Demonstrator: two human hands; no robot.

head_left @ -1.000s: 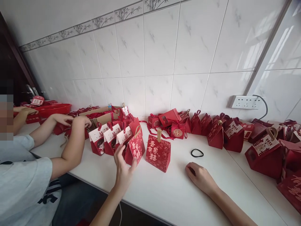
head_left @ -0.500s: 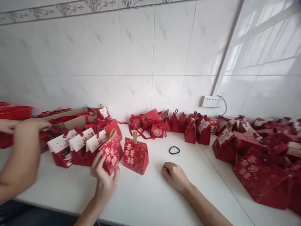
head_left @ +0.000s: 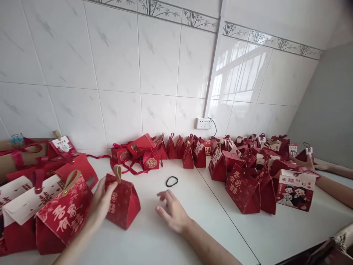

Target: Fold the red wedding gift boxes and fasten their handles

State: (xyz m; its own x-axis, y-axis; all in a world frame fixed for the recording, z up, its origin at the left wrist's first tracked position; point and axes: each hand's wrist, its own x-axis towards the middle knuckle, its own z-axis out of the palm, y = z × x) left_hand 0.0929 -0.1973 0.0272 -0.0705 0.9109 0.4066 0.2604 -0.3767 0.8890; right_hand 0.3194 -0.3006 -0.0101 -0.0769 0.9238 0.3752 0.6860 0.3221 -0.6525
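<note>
My left hand (head_left: 100, 200) grips a red paper gift box (head_left: 125, 206) by its left side, thumb across the front. The box has gold lettering and a tan loop handle on top, and it stands on the white table. A matching red box (head_left: 67, 213) stands to its left, partly behind my forearm. Bare and apart from any box, my right hand (head_left: 172, 213) rests low over the table with fingers loosely spread. Just beyond its fingertips lies a black hair tie (head_left: 171, 181).
White-topped red boxes (head_left: 33, 198) stand at the left by a cardboard carton (head_left: 41, 151). Ribboned boxes (head_left: 151, 162) lie along the wall. Many red boxes (head_left: 242, 189) crowd the right, where another person's arm (head_left: 335, 189) reaches in. A power strip (head_left: 204, 123) is on the wall.
The view has turned right. My left hand has let go of one red box beside the white-topped ones and taken hold of the other. My right hand has opened from a fist.
</note>
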